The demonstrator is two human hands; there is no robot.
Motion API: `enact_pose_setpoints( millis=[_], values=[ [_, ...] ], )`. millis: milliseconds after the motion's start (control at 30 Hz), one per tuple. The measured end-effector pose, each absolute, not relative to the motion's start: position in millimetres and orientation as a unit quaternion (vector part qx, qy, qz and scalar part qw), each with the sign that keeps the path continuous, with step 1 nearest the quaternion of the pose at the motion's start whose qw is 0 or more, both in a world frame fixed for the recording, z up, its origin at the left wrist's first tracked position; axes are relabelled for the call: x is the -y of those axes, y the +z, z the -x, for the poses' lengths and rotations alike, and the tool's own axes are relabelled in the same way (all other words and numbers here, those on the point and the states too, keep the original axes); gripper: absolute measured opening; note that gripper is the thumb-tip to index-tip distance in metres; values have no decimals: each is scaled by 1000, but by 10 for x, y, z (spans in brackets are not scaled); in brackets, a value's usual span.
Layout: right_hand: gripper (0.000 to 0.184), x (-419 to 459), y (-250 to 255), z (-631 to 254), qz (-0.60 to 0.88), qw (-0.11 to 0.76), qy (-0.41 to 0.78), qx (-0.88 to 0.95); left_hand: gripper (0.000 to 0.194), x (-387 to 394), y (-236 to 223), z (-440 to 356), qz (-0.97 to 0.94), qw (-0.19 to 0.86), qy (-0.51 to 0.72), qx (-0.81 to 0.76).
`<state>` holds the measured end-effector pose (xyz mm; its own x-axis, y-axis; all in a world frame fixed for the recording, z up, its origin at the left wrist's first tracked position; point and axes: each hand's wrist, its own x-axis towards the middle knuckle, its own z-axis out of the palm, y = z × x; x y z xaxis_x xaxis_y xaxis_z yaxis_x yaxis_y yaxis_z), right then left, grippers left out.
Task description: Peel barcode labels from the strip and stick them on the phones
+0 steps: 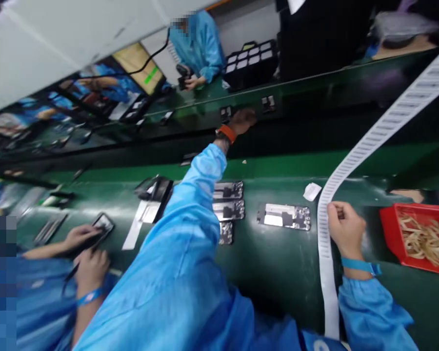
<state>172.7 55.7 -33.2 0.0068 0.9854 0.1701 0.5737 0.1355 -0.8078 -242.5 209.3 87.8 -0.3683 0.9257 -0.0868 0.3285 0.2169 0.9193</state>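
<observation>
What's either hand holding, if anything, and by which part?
Cannot tell: the left hand is blurred; the right hand is curled beside the label strip, its grip unclear.

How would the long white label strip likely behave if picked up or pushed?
The label strip would probably flop rather than stay straight, since it curves near the right hand. It is likely light for its length, looking thin and ribbon-like. Pushing one part may drag the rest, as it runs in one continuous band.
</observation>
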Motion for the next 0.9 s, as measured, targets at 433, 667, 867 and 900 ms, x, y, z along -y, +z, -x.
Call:
enact_pose_setpoints(
  millis=[433,667,867,900],
  values=[
    [26,-406,-256,-2069,528,411,324,669,49,1872,386,1910,-597,81,216,-768],
    [31,111,-312,-2413,435,281,248,818,37,1500,329,759,-685,246,310,-612],
    [31,250,-383,-2433,428,250,217,841,57,779,-220,-399,-805,256,281,-455],
    [30,266,-388,-2423,435,249,203,841,60,729,-310,-480,-805,248,276,-463]
  ],
)
